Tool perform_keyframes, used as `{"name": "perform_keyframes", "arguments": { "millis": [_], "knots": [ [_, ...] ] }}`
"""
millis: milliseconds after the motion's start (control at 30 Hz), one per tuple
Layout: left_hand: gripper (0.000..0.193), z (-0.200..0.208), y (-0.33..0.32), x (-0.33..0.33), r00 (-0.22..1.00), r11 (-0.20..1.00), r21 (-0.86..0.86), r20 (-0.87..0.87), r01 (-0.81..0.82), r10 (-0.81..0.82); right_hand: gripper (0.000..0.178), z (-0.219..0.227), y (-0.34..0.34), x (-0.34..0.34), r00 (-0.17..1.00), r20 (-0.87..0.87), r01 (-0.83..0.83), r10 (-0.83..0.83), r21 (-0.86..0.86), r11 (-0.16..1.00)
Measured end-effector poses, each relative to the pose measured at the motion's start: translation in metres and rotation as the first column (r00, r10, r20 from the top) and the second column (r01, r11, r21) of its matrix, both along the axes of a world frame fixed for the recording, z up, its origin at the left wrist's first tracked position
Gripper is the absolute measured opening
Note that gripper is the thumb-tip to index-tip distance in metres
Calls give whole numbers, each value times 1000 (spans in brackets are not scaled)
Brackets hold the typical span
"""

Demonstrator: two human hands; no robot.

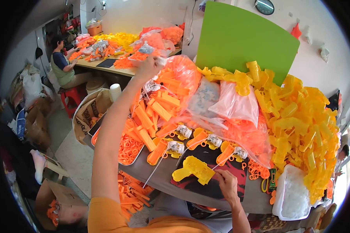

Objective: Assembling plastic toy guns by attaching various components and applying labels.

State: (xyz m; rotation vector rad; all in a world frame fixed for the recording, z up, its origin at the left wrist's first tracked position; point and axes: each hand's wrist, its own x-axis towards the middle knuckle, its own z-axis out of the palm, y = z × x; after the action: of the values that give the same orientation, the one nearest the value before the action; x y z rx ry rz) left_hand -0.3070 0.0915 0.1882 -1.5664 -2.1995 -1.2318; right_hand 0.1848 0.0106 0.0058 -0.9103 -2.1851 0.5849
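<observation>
My right hand [227, 182] pinches the grip end of a yellow plastic toy-gun shell half [192, 170] above a dark red-and-black mat [237, 186]. My left arm stretches far forward over the heap of orange parts [159, 106]. At its end my left hand [152, 66] is closed around a small whitish thing, too small to make out. Between the hands stand several part-built pieces [175, 148], each an orange part joined with yellow plastic and a whitish printed cylinder. From some of them thin pale strips stick out.
Yellow shells [299, 124] pile high at right, beside a white tub [293, 194] of clear pieces. A tray of orange rings [132, 149], filled plastic bags [237, 101] and a green board [245, 39] surround the table. A seated person [62, 64] works at a far table.
</observation>
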Motion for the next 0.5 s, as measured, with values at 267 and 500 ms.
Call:
{"name": "perform_keyframes", "arguments": {
  "millis": [267, 500],
  "knots": [
    [37, 73, -71, 96, 629, 808, 520, 537, 277, -561, 15, 15, 0, -11, 991, -106, 60, -76, -149, 987],
    [39, 19, -86, 226, 414, 689, 656, 559, 308, -718, 43, 95, -4, -63, 895, -445, 161, -36, 248, 955]
  ]
}}
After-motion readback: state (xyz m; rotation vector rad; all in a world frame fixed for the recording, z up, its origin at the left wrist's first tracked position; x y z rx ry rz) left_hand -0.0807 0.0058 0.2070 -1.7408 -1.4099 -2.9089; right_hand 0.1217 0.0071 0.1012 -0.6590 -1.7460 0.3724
